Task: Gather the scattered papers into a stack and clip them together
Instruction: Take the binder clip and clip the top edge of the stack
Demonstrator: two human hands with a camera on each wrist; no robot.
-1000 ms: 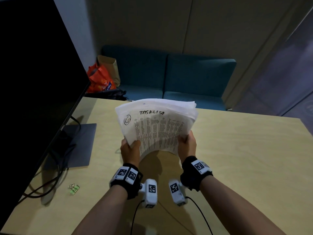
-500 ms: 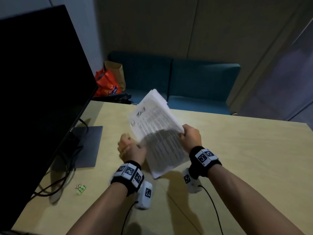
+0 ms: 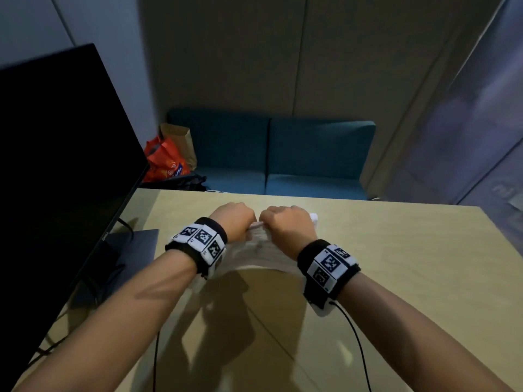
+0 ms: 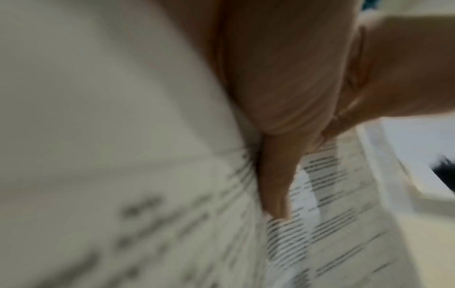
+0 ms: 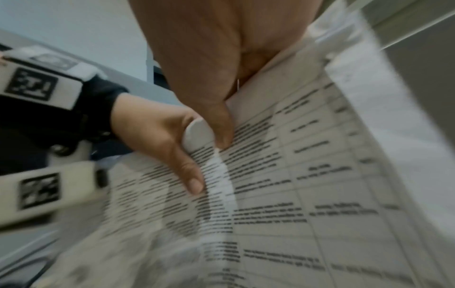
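The stack of printed papers [image 3: 264, 251] stands on its edge on the wooden table [image 3: 410, 278], its face bowed toward me. My left hand [image 3: 233, 220] and right hand [image 3: 287, 224] grip its top edge side by side, knuckles up, almost touching. In the right wrist view the papers [image 5: 307, 175] fill the frame; the right thumb presses the printed face and the left hand [image 5: 157, 136] pinches the same edge next to it. The left wrist view is blurred, with the papers [image 4: 98, 117] under the left thumb. No clip is in view.
A black monitor [image 3: 56, 165] on a flat grey base [image 3: 135, 244] stands along the table's left side, with cables trailing beside it. Behind the table are a blue sofa [image 3: 283, 157] and an orange bag [image 3: 164, 162]. Bare tabletop lies to the right.
The stack, held up facing me a second ago, was turned sideways and brought down. Both hands moved from its lower corners to its top edge, close together.
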